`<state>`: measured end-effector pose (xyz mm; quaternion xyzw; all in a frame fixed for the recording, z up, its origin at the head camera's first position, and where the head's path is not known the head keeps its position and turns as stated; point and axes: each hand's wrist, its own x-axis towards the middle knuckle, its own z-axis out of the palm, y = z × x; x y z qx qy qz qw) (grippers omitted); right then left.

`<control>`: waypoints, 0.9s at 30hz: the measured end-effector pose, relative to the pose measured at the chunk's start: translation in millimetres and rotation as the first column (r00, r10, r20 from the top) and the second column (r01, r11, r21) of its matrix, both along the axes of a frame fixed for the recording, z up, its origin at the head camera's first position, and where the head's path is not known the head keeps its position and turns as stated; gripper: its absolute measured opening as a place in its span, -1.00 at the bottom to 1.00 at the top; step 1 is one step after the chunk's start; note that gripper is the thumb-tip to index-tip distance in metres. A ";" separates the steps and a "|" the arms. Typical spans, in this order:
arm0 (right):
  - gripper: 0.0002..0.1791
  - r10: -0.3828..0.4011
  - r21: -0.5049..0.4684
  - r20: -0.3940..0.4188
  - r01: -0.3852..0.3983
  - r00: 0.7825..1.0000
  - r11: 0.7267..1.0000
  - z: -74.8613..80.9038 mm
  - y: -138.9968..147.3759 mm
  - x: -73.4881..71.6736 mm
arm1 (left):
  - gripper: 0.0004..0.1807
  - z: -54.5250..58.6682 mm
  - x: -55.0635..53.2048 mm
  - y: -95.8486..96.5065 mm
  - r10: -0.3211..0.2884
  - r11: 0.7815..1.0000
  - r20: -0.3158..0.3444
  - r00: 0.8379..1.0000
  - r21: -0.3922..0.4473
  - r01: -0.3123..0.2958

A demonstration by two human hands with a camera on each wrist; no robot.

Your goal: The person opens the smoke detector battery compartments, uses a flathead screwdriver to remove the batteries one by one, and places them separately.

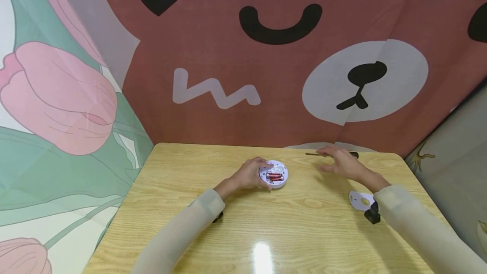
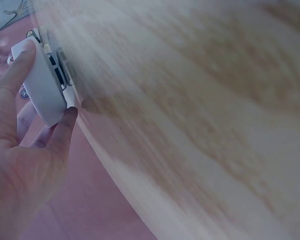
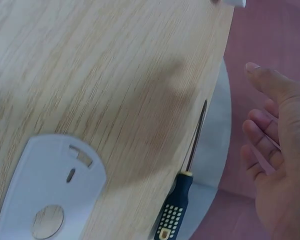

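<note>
My left hand [image 1: 249, 174] grips a round white battery device [image 1: 280, 168] by its left edge, thumb on top and fingers around the side. Red batteries [image 1: 274, 177] lie in its upturned face. In the left wrist view the device [image 2: 45, 90] is seen edge-on, held between thumb and fingers. My right hand [image 1: 344, 165] hovers with loosely bent fingers and holds nothing. Close by it, a screwdriver [image 3: 176, 200] with a black and yellow handle lies along the table's far edge. A white plate [image 3: 70, 172] with a round hole and slots lies nearer my right sleeve.
The wood-grain table [image 1: 304, 231] ends at a fabric backdrop [image 1: 228, 126] with a bear print. A black object [image 1: 373, 213] sits beside the white plate, partly under my right sleeve. Another small black object [image 1: 218, 217] shows next to my left sleeve.
</note>
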<state>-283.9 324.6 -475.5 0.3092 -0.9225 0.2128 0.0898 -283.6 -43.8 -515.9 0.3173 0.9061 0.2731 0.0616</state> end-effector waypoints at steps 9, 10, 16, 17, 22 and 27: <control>-0.41 0.052 -0.012 -0.050 -0.053 0.997 0.999 5.4 -19.0 6.2 | -0.09 1.5 -0.6 0.3 -0.003 1.000 0.002 1.000 0.004 0.003; -0.42 0.052 -0.009 -0.045 -0.052 0.998 0.999 6.1 -21.0 7.0 | -0.08 1.6 -0.8 0.3 -0.004 1.000 0.002 1.000 0.008 0.004; -0.43 0.076 -0.007 -0.033 -0.076 0.997 0.997 9.8 -31.9 11.6 | -0.09 2.2 -0.9 0.9 -0.004 1.000 0.011 1.000 0.019 0.004; -0.44 0.081 -0.006 -0.038 -0.081 0.996 0.997 10.2 -33.4 12.5 | -0.09 1.9 -0.9 1.0 -0.004 1.000 0.010 1.000 0.017 0.003; -0.44 0.112 -0.006 -0.051 -0.112 0.992 0.994 12.2 -41.6 16.6 | -0.10 1.6 -0.7 1.3 0.000 1.000 0.014 1.000 0.012 -0.001; -0.45 0.142 -0.005 -0.044 -0.143 0.989 0.990 15.2 -50.5 19.5 | -0.10 2.2 -0.2 1.6 -0.002 1.000 0.013 1.000 0.014 0.001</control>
